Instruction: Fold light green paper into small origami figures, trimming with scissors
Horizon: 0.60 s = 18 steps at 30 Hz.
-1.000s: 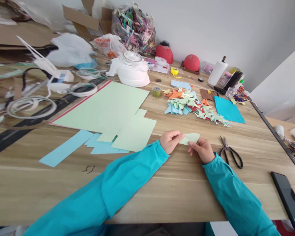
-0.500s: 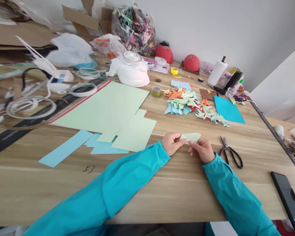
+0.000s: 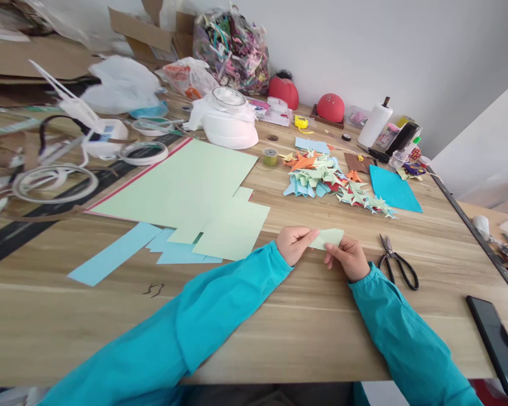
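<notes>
A small folded piece of pale green paper (image 3: 331,237) is held between my two hands, above the wooden table. My left hand (image 3: 293,243) pinches its left end between thumb and fingers. On the paper's lower right side, my right hand (image 3: 347,256) grips with the thumb on top and the fingers partly hidden behind. Black-handled scissors (image 3: 393,262) lie just right of my right hand, blades pointing away. Beyond my hands is a pile of folded paper pieces (image 3: 317,175) in green, blue, orange and red.
Pale green sheets (image 3: 195,180) and blue paper strips (image 3: 114,254) lie to the left. A phone (image 3: 497,338) rests near the right front edge. A turquoise sheet (image 3: 393,189), a thread spool (image 3: 270,157) and a white bag (image 3: 231,127) are farther back. Tape rolls (image 3: 55,183) clutter the far left.
My left thumb has shifted a little up and left along the paper, which now shows more of its face. My right hand has hardly moved.
</notes>
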### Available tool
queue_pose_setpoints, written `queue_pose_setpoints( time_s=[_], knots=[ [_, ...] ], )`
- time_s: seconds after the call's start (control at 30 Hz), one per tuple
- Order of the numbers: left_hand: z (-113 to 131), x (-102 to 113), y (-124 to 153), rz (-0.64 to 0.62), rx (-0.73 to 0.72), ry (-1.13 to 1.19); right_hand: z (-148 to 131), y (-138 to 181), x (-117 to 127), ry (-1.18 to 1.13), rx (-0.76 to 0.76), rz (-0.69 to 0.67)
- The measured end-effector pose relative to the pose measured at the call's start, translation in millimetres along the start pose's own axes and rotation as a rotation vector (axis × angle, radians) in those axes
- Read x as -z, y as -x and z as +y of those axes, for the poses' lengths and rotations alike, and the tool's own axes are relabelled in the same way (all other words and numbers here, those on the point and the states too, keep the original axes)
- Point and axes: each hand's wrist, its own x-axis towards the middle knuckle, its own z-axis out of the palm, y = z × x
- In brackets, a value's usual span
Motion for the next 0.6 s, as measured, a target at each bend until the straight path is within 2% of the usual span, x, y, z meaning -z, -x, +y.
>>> queue_pose_setpoints(
  time_s=[0.13, 0.33, 0.5, 0.6],
  knots=[
    [1.5, 0.8, 0.1, 0.015, -0.011, -0.036, -1.5, 0.7, -1.5, 0.003, -0.017, -0.004],
    [-2.2, -2.1, 0.6, -0.022, 0.109, 0.083, 1.7, -0.5, 1.1, -0.002, -0.008, 0.015],
    [-3.1, -2.5, 0.1, -0.033, 0.013, 0.037, 8.8, -2.7, 4.6, -0.035, -0.007, 0.053],
    [-5.0, -3.1, -0.4, -0.029, 0.016, 0.024, 11.3, -3.1, 5.8, -0.054, -0.011, 0.06]
  ],
)
